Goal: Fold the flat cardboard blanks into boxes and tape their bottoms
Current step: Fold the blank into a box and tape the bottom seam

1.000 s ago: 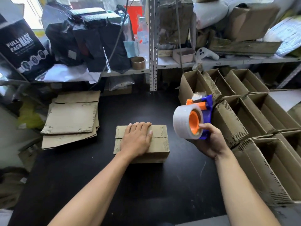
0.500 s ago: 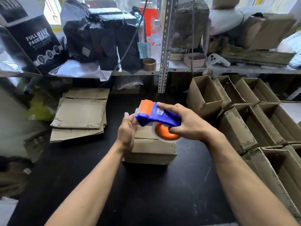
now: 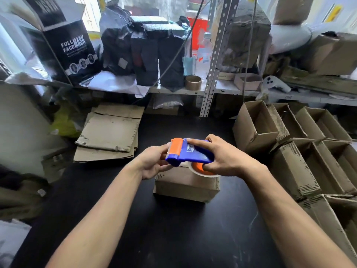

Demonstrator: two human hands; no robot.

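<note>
At black table [image 3: 173,238] centre: folded brown cardboard box [image 3: 185,185], bottom up. Right hand [image 3: 222,161] grips blue-orange tape dispenser [image 3: 190,154] over seam; left hand [image 3: 154,163] fingers curled at dispenser's front end, likely freeing tape end.
</note>
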